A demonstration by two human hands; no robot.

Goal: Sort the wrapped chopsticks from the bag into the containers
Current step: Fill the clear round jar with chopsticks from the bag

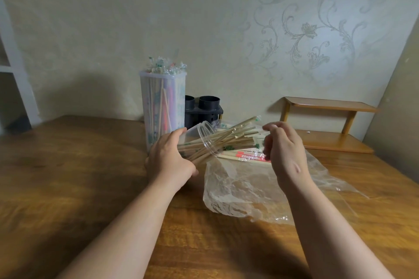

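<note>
Chopsticks (233, 136), pale wood in clear wrappers, some marked green, fan from a tilted clear jar (200, 130) at mid table (68, 165), the left hand (170, 158) with its grip curled round it, the right hand (281, 145) curled beside their tips, hold unclear.

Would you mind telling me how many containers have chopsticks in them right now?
2. The tall container stands upright at the back of the table, full; the clear jar lies tilted, gripped by the left hand. The black holder shows no inside.
</note>
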